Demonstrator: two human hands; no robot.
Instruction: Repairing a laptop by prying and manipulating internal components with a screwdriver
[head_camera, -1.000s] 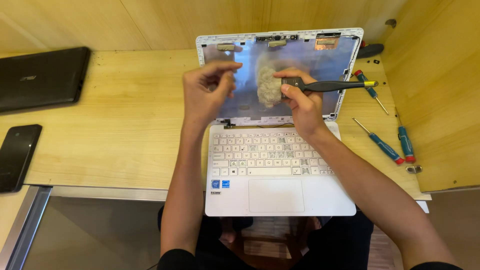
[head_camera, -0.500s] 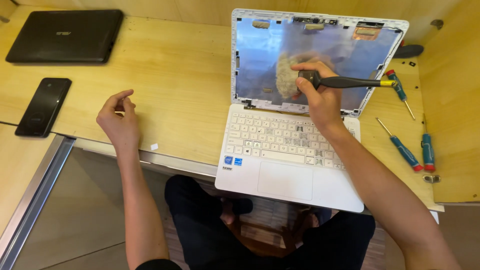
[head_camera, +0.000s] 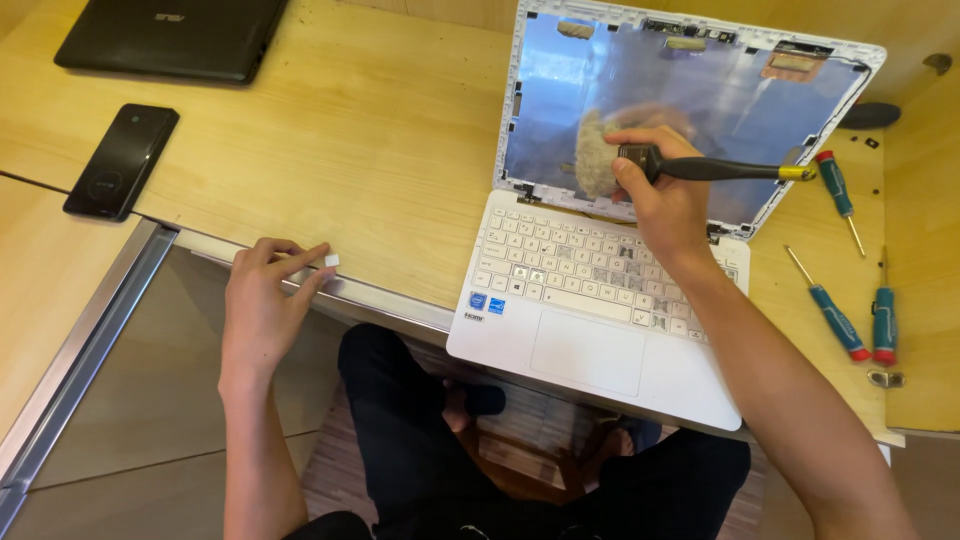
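1. Wooden desk (head_camera: 380, 130), pale grain, metal strip along the front edge; wood panel walls behind and on the rt.
2. White laptop (head_camera: 600, 300) sits open at desk front-right, screen panel gone, bare lid shell facing up.
3. Rt hand (head_camera: 665, 205) fisted tight on brush (head_camera: 700, 168) at the ferrule end of the black handle; bristles on the lid's inner face.
4. Brush: light, stiff handle, soft bristles. Holding close to the head looks right for control.
5. Lid shell prob thin plastic, flexy and fragile w/o the panel; best held by the hinge edge or base, not the corners.
6. Left hand (head_camera: 265, 300) at desk front edge, thumb + index pinched on a small white bit (head_camera: 331, 260), can't tell what it is.
7. Screwdrivers (head_camera: 835, 320) rt of laptop, well apart from the hands.
8. Black phone (head_camera: 122, 160) and shut black laptop (head_camera: 170, 35) far left.
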